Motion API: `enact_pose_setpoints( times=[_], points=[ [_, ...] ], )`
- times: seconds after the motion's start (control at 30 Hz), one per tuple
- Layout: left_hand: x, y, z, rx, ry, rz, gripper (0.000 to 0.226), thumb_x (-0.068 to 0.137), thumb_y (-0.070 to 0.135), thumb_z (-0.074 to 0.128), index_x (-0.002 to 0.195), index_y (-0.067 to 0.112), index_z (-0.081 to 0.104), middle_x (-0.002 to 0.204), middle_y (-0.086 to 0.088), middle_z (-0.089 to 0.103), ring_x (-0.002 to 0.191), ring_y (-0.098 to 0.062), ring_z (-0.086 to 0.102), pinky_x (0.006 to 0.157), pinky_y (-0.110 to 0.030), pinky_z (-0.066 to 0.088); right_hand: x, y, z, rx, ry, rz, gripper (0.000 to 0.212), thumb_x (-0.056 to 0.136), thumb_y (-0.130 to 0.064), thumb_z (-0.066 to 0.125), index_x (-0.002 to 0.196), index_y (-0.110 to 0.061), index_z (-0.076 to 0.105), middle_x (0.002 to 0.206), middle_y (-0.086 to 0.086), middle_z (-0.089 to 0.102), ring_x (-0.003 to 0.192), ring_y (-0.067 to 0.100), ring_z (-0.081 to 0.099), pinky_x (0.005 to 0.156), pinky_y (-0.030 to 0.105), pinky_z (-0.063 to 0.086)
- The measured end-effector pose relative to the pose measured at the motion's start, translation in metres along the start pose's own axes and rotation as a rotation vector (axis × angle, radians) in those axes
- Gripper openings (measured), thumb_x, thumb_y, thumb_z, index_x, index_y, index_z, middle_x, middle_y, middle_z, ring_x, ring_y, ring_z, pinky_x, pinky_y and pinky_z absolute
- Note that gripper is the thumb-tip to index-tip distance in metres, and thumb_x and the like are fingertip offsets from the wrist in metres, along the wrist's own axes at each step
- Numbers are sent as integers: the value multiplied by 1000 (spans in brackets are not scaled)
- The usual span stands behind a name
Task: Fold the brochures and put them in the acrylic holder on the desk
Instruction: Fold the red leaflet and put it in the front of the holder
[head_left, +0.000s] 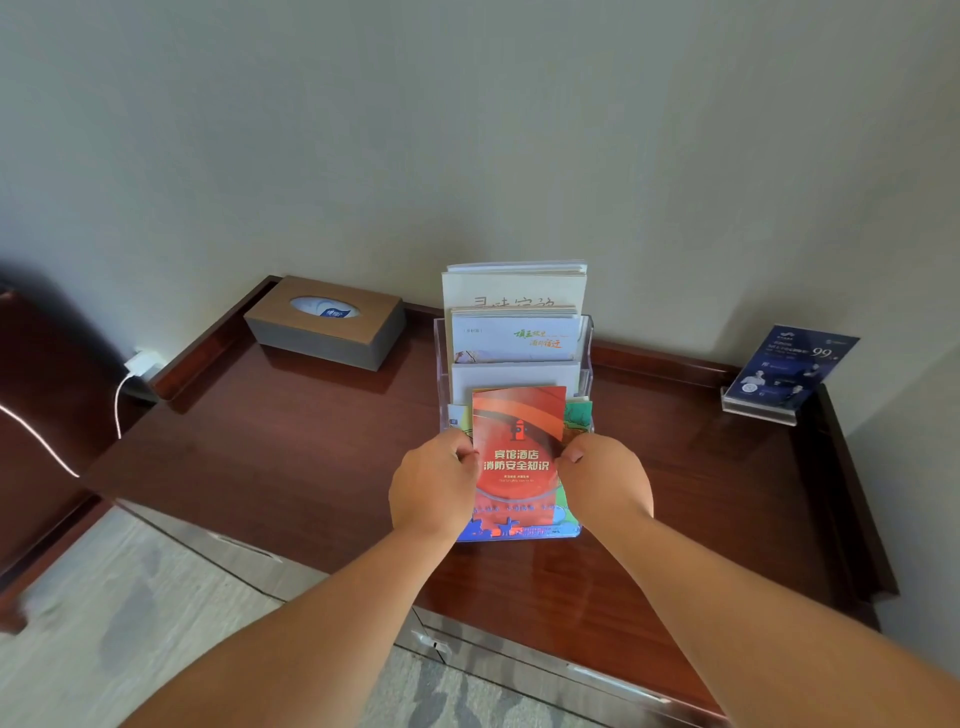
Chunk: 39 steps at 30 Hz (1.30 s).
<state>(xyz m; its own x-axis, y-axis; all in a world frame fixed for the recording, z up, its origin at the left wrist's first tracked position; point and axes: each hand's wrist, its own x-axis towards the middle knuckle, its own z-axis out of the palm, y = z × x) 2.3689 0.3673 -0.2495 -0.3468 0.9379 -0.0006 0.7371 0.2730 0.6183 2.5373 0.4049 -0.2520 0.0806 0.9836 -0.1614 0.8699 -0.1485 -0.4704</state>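
Observation:
A folded red brochure (517, 447) with white lettering stands upright at the front tier of the clear acrylic holder (586, 358) on the dark wooden desk (291, 457). My left hand (434, 483) pinches its left edge and my right hand (605, 480) pinches its right edge. Behind it a colourful green and blue brochure (576, 415) sits in the same front tier. The tiers further back hold white brochures (514, 338) and taller cream ones (514, 288). The red brochure's lower end overlaps the holder's front lip.
A brown and grey tissue box (324, 322) stands at the back left of the desk. A blue card in a small acrylic stand (789, 371) is at the back right. A white charger and cable (137, 371) hang at the left wall. The desk has a raised rim.

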Motion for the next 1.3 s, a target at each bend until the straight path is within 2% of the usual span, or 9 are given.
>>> enact_pose_setpoints(
  times=[0.27,0.37,0.5,0.6,0.67,0.77,0.9,1.07,1.3],
  points=[
    [0,-1,4,15,-22,22,19,96,26,54,80,21,63,76,5,68,67,-15,64,59,-34,54,-1,5,4,3,26,50,33,90,-16,41,59,-21,49,60,-2,54,54,16,54,48,24,38],
    [0,-3,3,5,-43,6,19,95,34,54,82,22,58,79,6,68,68,-13,64,55,-27,48,-3,4,0,25,4,38,28,90,-17,45,63,-22,50,64,-2,57,60,18,58,53,29,46],
    [0,-5,-15,-78,71,0,29,93,41,52,74,20,50,67,4,61,65,-15,59,52,-28,41,-4,3,-21,247,160,59,2,84,-18,52,85,-19,51,81,-2,59,67,19,55,54,29,37],
    [14,3,-38,-185,228,67,25,97,31,48,77,17,50,69,8,57,65,-10,52,53,-26,34,9,-9,-46,426,240,7,22,84,-23,59,104,-17,53,100,0,60,83,21,56,68,30,38],
    [29,15,-51,-283,239,113,12,99,26,48,98,19,59,89,11,59,81,-9,53,63,-23,36,18,-23,-61,541,223,-32,33,86,-25,58,117,-16,53,107,-1,61,91,19,57,76,30,39],
    [50,36,-63,-385,190,128,27,101,24,45,124,14,56,106,9,55,96,-6,50,74,-19,32,28,-41,-70,645,122,-87,33,88,-29,50,119,-17,51,110,0,64,94,19,60,81,35,46],
    [68,55,-66,-404,101,100,28,102,29,39,113,12,58,90,9,58,90,-15,54,73,-32,38,36,-57,-74,688,-2,-90,47,87,-39,46,130,-20,50,116,-1,60,103,21,57,93,41,48],
    [76,63,-61,-371,93,76,38,103,37,37,101,6,58,81,-2,58,79,-24,54,70,-36,42,44,-59,-71,735,-15,-6,50,88,-44,54,128,-16,47,111,-1,58,90,15,57,73,33,45],
    [79,57,-52,-269,11,28,49,101,48,31,109,6,55,97,-10,63,86,-25,59,64,-33,39,48,-61,-68,709,-24,1,55,86,-45,57,132,-16,45,117,0,58,101,21,58,88,42,50]
  ],
)
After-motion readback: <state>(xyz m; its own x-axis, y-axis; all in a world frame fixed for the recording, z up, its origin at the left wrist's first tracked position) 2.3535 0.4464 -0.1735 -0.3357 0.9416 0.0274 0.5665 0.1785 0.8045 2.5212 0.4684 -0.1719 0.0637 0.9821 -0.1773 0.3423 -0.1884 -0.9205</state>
